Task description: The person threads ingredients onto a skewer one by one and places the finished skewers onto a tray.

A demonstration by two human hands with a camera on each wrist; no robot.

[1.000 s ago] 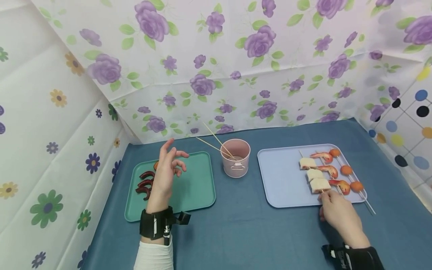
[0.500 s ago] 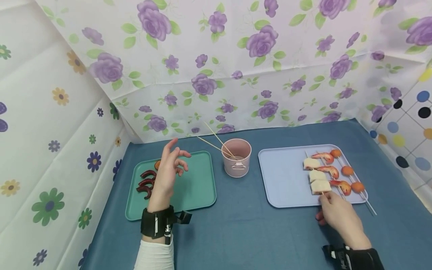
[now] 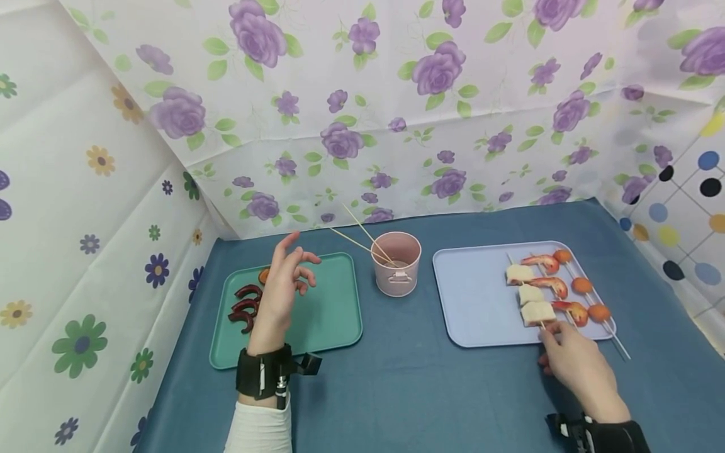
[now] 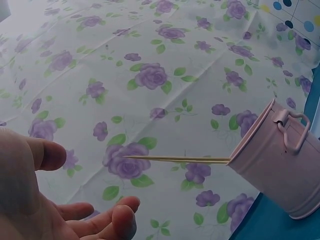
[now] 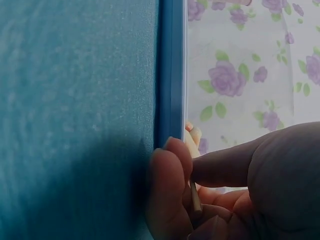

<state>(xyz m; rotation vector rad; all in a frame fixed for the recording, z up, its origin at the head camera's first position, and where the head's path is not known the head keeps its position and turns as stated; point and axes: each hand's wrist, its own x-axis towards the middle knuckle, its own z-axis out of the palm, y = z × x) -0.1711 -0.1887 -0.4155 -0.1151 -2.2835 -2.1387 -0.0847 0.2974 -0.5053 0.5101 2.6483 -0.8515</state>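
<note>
At the right in the head view, my right hand (image 3: 580,371) pinches the lower end of a wooden skewer (image 5: 195,197) between thumb and fingers. White, bread-like chunks (image 3: 537,313) are threaded on that skewer, over the lavender tray (image 3: 472,308). Just right of them lie skewers with shrimp (image 3: 573,313) and orange balls (image 3: 598,313). My left hand (image 3: 275,299) is raised above the green tray (image 3: 331,321), fingers loosely bent, holding nothing. It partly covers dark red curved sausage-like pieces (image 3: 245,306) and an orange piece (image 3: 263,275) on that tray.
Between the trays stands a pink bucket (image 3: 396,283) with a small handle; two thin bare sticks (image 3: 358,234) lean out of it to the left. A blue cloth (image 3: 408,390) covers the table. Flowered sheets (image 3: 317,113) hang behind and at the left.
The skewer with white chunks has swung slightly right, then a little back left, in my right hand's pinch. My right wrist has shifted slightly right. My left hand has stayed put.
</note>
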